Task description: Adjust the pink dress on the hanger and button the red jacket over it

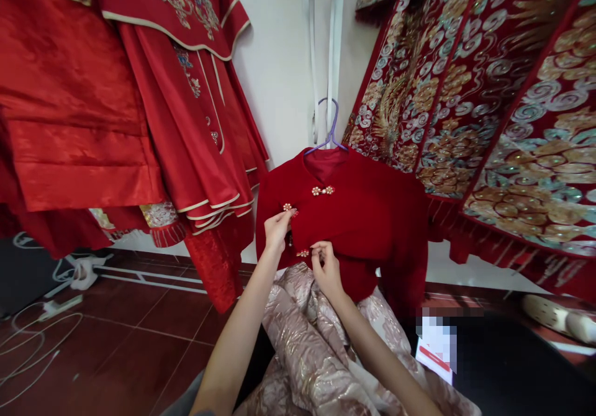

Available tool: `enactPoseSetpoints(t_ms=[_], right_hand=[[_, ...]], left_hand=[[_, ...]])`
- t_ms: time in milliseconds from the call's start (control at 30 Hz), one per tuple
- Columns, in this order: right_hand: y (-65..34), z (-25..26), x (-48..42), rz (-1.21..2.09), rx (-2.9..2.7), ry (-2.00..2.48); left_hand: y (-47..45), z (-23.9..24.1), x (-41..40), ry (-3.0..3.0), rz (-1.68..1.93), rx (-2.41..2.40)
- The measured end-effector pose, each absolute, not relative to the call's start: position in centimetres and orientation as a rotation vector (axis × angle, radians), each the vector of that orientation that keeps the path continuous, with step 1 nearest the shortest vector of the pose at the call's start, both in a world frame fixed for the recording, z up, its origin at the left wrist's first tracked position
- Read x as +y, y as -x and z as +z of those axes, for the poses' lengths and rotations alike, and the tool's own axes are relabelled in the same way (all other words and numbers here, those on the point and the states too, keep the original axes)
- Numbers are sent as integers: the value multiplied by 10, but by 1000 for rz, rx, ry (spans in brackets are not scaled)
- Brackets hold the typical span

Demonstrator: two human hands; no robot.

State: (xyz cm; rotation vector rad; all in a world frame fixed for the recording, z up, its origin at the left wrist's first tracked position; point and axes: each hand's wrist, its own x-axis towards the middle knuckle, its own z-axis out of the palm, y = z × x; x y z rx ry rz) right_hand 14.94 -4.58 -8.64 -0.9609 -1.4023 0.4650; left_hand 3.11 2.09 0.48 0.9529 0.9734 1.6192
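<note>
A dark red velvet jacket (372, 211) hangs in front of me on a purple hanger (331, 133). Its collar clasp (323, 190), made of pearly flowers, is fastened. Below it the front gapes at the left side. My left hand (276, 231) is closed in a pinch on the jacket's front edge, right beside a flower button (287, 207). Lower down, my right hand (326, 270) pinches the jacket edge next to another flower button (303, 253); its fingertips partly hide what they hold. Shiny pinkish brocade fabric (302, 335) lies beneath my forearms.
Red garments (172, 124) hang at the left, and heavily embroidered ones (470, 105) with fringes at the right. White straps (333, 43) run above the hanger. A lit screen (435, 348) lies at lower right near a pale clog (544, 313). White cables (35, 348) trail over the tiled floor.
</note>
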Motion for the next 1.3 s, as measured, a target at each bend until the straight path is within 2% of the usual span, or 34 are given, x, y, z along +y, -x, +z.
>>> enactPoseSetpoints(t_ms=[167, 367, 567, 800, 1300], right_hand=[[-150, -86, -46, 459, -1411, 953], [-150, -88, -45, 473, -1414, 941], [-150, -87, -45, 462, -1421, 950], [-151, -87, -46, 453, -1428, 967], [-150, -87, -48, 461, -1432, 967]], left_hand=[[-41, 19, 12, -1069, 1383, 1002], [-59, 63, 16, -2154, 1582, 1136], [-62, 96, 18, -2866, 1306, 1273], [-49, 106, 24, -3022, 1190, 927], [-63, 104, 46, -3452, 1118, 847]])
